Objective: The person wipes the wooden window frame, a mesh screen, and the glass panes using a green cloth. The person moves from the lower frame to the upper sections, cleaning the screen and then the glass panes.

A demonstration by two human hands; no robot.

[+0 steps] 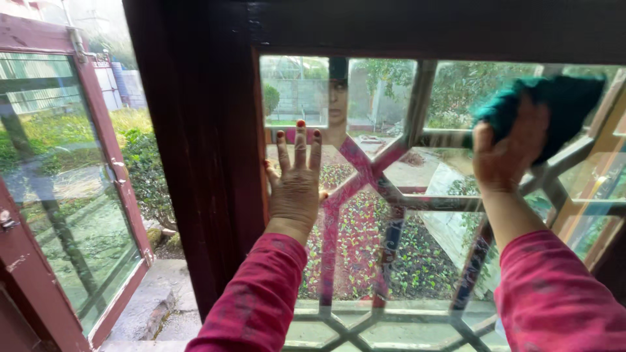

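**Cloth on the pane, fingers partly hidden**

The right hand (508, 153) presses a teal cloth (554, 104) against the upper window pane (365, 254); its fingers are closed on the cloth, which covers their tips. The left hand (297, 186) lies flat on the glass, fingers spread, holding nothing. Reflections blur the garden behind, and the open sash (39, 195) is cut off at left.

I'm looking straight at a dark wooden frame post (195, 150) — everything hangs off that. Left of it, a reddish window sash (39, 195) stands swung open, its glass catching trees and grass. Below the post, a grey stone ledge (153, 300) runs outside. Right of it, a fixed pane behind a metal lattice grille (372, 176) looks onto a garden bed (365, 248) of low plants — soft, hazy daylight throughout, with a pale boundary wall (300, 98) far behind.
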